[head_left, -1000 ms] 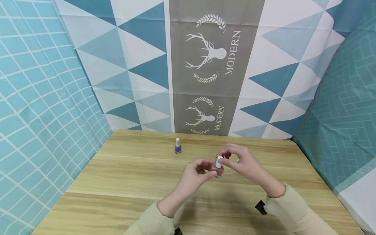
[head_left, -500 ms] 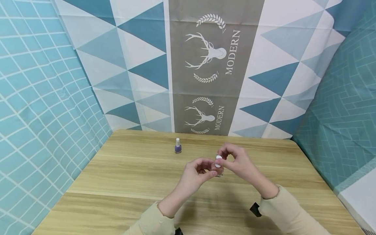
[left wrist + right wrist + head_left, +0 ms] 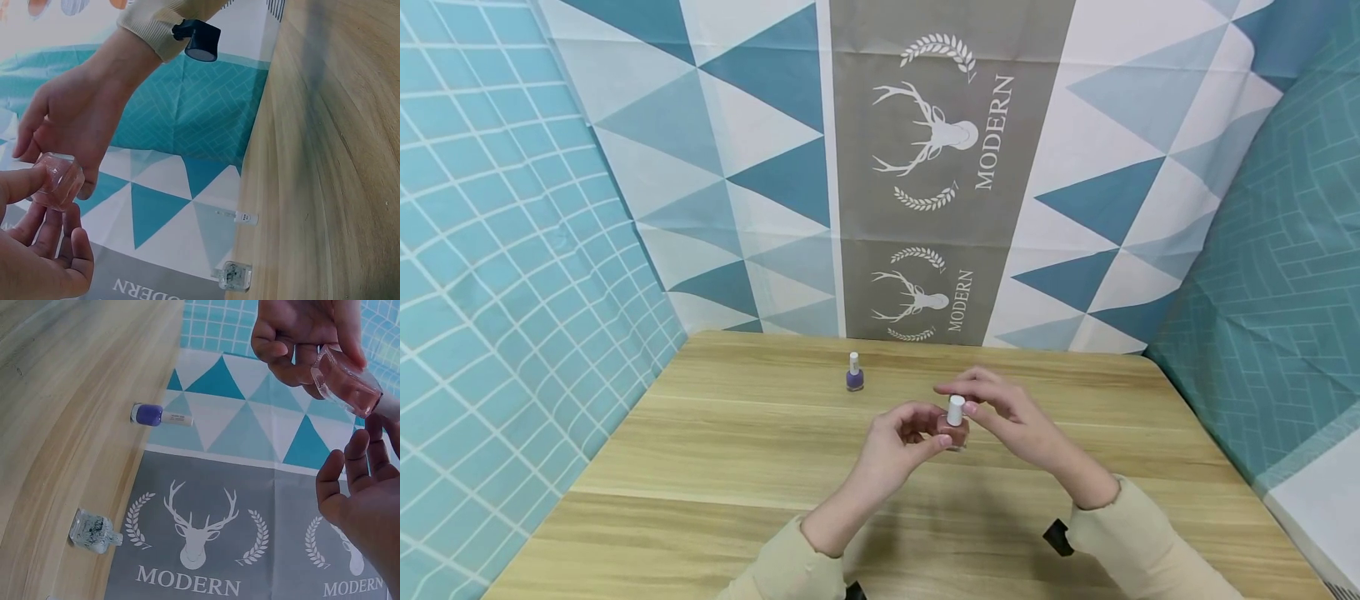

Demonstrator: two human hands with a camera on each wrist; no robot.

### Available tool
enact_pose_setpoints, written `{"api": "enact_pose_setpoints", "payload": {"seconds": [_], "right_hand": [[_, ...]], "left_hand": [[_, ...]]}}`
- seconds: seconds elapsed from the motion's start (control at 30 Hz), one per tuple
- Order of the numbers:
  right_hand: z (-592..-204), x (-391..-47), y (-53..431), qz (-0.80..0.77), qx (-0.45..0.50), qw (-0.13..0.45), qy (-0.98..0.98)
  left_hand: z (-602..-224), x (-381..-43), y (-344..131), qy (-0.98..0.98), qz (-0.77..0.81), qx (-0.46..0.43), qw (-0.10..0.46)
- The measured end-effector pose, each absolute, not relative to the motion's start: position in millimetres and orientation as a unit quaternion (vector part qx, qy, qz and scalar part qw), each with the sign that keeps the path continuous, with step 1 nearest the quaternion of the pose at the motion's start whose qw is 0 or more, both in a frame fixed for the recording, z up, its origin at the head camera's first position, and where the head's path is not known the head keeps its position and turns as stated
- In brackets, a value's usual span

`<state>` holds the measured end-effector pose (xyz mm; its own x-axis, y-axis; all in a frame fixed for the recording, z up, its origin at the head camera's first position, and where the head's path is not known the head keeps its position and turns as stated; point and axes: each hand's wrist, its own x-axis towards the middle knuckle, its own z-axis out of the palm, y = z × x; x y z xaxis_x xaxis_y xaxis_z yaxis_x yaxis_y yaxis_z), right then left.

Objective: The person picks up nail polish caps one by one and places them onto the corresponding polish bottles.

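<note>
My left hand point(image 3: 898, 442) holds a bottle of pink nail polish point(image 3: 953, 432) upright above the table, pinched between thumb and fingers. In the right wrist view the pink bottle point(image 3: 347, 384) shows its clear glass base. A white cap point(image 3: 956, 410) sits on its top. Around that cap is my right hand point(image 3: 1011, 417), fingers loosely spread beyond it and thumb beside it. Its fingers point(image 3: 356, 462) look relaxed and slightly bent in the right wrist view. From the left wrist, the cap is hidden behind the pink bottle point(image 3: 59, 181).
A purple nail polish bottle point(image 3: 854, 379) stands towards the back of the wooden table point(image 3: 737, 467). A clear, uncapped bottle point(image 3: 92, 531) with dark flecks stands there too, as does a loose white cap point(image 3: 246, 218) with a thin stem. Patterned cloths point(image 3: 760, 167) hang around the table.
My right hand pinched the white cap half a second ago; now its fingers are spread and the cap shows between them. My left hand keeps the pink bottle almost in place.
</note>
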<state>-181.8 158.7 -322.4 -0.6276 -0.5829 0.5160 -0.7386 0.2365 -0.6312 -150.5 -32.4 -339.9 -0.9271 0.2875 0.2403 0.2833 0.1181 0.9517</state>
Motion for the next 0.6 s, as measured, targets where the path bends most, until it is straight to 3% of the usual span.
{"api": "enact_pose_setpoints", "payload": {"seconds": [0.23, 0.6], "right_hand": [[-331.4, -189.2, 163.9, 0.461, 0.426, 0.072, -0.775], [-312.7, -175.5, 157.3, 0.465, 0.421, 0.087, -0.774]], "left_hand": [[-338.7, -150.1, -31.5, 0.747, 0.636, 0.194, 0.006], [-338.3, -149.7, -31.5, 0.748, 0.636, 0.188, 0.014]]}}
